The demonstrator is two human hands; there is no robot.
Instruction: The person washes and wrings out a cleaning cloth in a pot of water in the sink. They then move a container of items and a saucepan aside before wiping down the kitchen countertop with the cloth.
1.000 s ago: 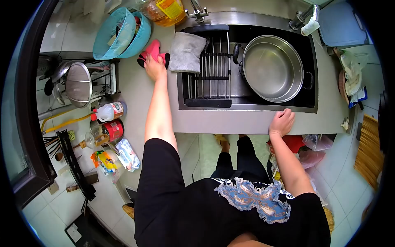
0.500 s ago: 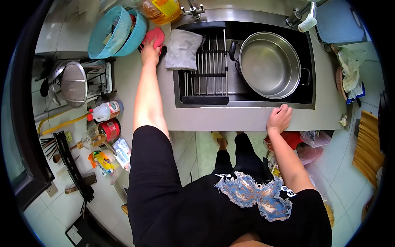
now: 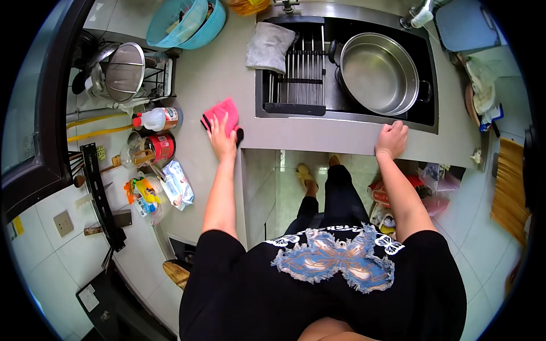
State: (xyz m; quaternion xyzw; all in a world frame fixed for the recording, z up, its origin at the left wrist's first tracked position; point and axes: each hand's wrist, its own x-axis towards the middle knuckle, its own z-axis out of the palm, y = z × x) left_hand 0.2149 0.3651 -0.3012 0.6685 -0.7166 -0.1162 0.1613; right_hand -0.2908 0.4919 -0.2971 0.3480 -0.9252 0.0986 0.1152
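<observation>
My left hand presses a pink cloth with dark edging against the counter, left of the sink. The fingers lie over the cloth and hold it; part of it is hidden under the palm. My right hand is closed in a fist and rests on the counter's front edge, below the sink. I see nothing in that fist, though its palm side is hidden. A large steel pot with dark handles stands in the sink beyond it. Beside the pot is a drying rack with a grey cloth over its left side.
Blue baskets stand at the back left, near a bottle of yellow liquid. Along the left side are a strainer, a white bottle with a red cap, a red-labelled jar and a wipes pack. A faucet is at upper right.
My left hand has drawn the pink cloth from beside the blue baskets toward me along the counter. The view has shifted. My right fist stays at the counter edge.
</observation>
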